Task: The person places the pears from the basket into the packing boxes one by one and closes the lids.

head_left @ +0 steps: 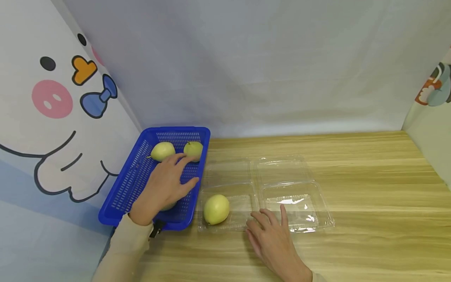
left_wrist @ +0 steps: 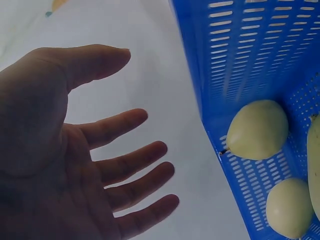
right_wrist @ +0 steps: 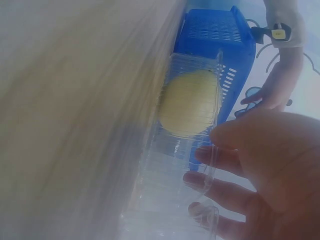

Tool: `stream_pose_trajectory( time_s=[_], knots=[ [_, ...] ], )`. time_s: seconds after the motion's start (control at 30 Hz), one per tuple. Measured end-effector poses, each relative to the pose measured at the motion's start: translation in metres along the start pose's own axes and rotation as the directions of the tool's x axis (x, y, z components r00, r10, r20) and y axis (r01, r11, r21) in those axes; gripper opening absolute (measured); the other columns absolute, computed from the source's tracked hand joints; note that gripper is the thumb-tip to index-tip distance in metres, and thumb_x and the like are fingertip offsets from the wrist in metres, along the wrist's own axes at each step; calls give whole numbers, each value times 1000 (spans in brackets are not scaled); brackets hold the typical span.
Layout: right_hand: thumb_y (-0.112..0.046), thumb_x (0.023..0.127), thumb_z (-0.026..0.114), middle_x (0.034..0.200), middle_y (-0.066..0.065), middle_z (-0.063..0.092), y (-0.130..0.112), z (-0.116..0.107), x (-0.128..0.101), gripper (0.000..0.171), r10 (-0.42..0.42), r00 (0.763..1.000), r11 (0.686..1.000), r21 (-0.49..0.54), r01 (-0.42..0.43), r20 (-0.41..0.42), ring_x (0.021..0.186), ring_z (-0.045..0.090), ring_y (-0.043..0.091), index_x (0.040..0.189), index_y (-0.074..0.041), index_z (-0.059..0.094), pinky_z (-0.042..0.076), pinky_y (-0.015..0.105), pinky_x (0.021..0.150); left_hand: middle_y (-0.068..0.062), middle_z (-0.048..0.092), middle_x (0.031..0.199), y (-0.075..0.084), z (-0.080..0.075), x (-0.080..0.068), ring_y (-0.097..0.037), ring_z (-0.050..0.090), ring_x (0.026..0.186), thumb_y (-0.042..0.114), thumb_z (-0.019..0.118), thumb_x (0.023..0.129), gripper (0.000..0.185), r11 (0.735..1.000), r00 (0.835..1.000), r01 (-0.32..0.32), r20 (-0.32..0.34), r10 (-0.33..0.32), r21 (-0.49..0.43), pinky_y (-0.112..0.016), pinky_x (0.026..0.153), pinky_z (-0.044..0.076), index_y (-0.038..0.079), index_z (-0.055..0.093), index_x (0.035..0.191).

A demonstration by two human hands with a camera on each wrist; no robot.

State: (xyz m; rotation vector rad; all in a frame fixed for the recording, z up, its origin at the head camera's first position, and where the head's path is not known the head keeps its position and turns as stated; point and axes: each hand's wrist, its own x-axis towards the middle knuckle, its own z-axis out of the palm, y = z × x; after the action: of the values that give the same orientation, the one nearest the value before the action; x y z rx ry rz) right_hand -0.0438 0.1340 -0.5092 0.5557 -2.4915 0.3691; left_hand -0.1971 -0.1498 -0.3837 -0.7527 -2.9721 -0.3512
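Observation:
My left hand (head_left: 163,184) reaches over the blue plastic basket (head_left: 121,188) with its fingers spread, holding nothing. In the left wrist view the left hand (left_wrist: 95,145) is apart from the pears. Two yellow-green pears, one on the left (head_left: 163,151) and one on the right (head_left: 193,150), lie at the basket's far end; another pear (head_left: 169,206) is mostly hidden under the hand. My right hand (head_left: 273,243) rests its loosely bent fingers at the front rim of the clear plastic boxes (head_left: 243,213). A pear (head_left: 216,209) lies in the left box; its lid lies back.
A second clear box (head_left: 296,203) stands at the right, also with its lid folded back. All stand on a wood-grain table (head_left: 373,211). Behind hangs a white cloth (head_left: 267,78); a cartoon-printed panel (head_left: 81,156) rises beside the basket on the left.

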Motion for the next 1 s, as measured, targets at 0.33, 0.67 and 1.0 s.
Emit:
stream_pose_trajectory(
  time_s=[0.33,0.67,1.0],
  knots=[
    [-32,98,56,114,7,78,0,-2,1,27,9,1000,1000,-3,-9,0,113,69,35,97,-18,79,40,84,102,-27,57,151,-13,-2,4,-49,53,140,39,69,101,57,997,986,69,154,-63,-38,-69,109,47,7,61,148],
    [-31,97,59,113,7,78,0,-2,1,25,6,1000,1000,7,-6,-3,112,70,35,97,-17,79,41,85,101,-32,52,155,-29,-2,13,-52,48,144,41,65,103,59,992,946,118,308,-102,-34,-69,113,44,7,59,151],
    [-27,92,73,114,7,78,-1,-5,1,13,15,1000,1000,18,-16,23,114,70,34,98,-18,80,41,85,102,-33,57,150,-38,1,20,-54,50,142,39,63,102,57,991,911,116,404,-80,-66,-65,114,44,3,62,146]
  ],
)
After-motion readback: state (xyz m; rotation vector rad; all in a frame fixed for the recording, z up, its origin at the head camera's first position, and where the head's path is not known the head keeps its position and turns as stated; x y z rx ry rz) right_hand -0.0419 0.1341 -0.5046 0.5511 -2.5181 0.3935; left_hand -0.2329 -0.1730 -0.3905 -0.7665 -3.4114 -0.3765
